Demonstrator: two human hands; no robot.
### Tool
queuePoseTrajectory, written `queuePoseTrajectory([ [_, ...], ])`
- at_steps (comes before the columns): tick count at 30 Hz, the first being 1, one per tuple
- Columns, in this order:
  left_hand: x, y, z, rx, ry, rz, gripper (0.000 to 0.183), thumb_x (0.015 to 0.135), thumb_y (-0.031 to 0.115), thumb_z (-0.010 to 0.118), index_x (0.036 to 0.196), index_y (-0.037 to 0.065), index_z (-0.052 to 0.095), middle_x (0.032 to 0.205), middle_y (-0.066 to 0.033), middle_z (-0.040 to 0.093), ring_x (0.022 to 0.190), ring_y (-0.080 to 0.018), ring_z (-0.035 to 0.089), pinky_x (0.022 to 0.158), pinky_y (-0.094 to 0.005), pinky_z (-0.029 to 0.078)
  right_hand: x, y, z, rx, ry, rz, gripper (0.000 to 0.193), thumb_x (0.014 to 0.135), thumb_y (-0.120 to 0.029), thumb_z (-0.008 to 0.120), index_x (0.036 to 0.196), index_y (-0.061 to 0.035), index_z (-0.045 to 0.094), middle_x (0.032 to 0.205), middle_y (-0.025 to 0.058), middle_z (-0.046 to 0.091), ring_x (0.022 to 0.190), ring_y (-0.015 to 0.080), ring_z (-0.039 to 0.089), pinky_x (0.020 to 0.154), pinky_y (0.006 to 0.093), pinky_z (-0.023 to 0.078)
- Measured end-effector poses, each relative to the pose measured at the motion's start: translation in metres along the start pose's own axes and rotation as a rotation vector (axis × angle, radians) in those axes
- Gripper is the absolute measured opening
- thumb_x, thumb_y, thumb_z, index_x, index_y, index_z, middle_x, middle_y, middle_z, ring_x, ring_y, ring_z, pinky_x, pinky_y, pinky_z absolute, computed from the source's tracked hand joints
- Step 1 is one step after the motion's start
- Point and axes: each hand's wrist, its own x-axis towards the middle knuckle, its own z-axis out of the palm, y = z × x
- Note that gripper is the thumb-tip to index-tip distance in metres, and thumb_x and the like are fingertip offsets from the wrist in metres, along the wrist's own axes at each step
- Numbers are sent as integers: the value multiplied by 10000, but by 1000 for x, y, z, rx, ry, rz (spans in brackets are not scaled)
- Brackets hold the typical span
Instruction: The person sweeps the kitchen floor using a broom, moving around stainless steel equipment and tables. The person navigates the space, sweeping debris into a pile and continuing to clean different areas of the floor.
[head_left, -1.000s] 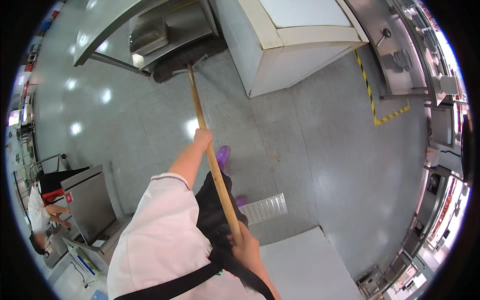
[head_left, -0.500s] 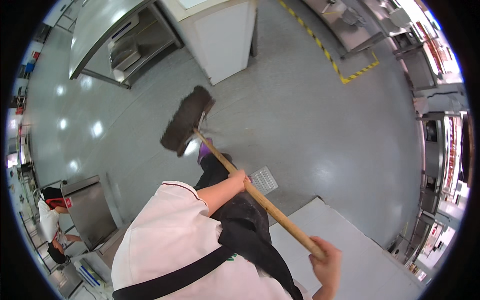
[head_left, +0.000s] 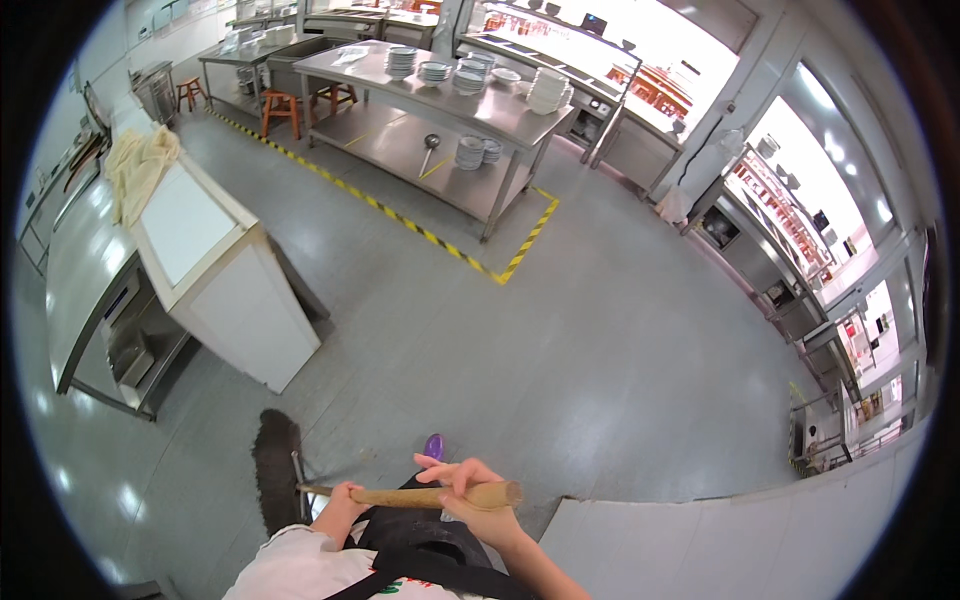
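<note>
A push broom (head_left: 278, 468) with a dark bristle head lies across in front of me, its head over the floor on my left. Its wooden handle (head_left: 402, 497) runs to the right past my body. My left hand (head_left: 341, 503) is closed round the handle partway along, nearer the head. Close to the handle's butt end, my right hand (head_left: 478, 500) grips it more loosely, some fingers lifted off the wood. The tip of a purple shoe (head_left: 434, 446) shows just beyond my hands.
A white-sided counter (head_left: 245, 320) with cloths (head_left: 140, 168) on top stands at left, beside a steel table (head_left: 85, 270). Ahead, a steel table (head_left: 400, 75) bears stacked dishes, bordered by yellow-black floor tape (head_left: 430, 236). Steel counters (head_left: 760, 240) line the right. A pale panel (head_left: 700, 545) lies near right.
My view has swung up and right. The handle, slanted before, now lies nearly level across my body. My right hand's fingers have loosened and partly lifted.
</note>
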Motion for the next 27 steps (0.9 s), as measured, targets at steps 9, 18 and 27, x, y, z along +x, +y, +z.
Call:
queuePoseTrajectory([
  [9,-67,99,132,1120,38,588,338,768,167,745,1015,-12,600,931,-128,671,853,-206,642,762,-332,511,129,-44,-104,-84,-160,112,336,796,124,571,634,-75,354,821,58,640,1159,298,569,920,361,474],
  [18,-39,158,299,1202,-218,573,145,784,115,625,882,8,619,804,-110,647,786,-220,625,739,-362,499,200,-128,-175,-193,-141,138,340,783,139,585,620,-59,362,762,60,623,1114,290,599,883,327,485],
  [27,99,97,374,-660,165,-73,168,887,241,519,809,97,482,749,-89,517,705,-261,565,642,-405,536,246,-204,-215,-347,94,-74,362,696,124,660,588,-98,396,655,66,590,887,328,670,889,534,501],
])
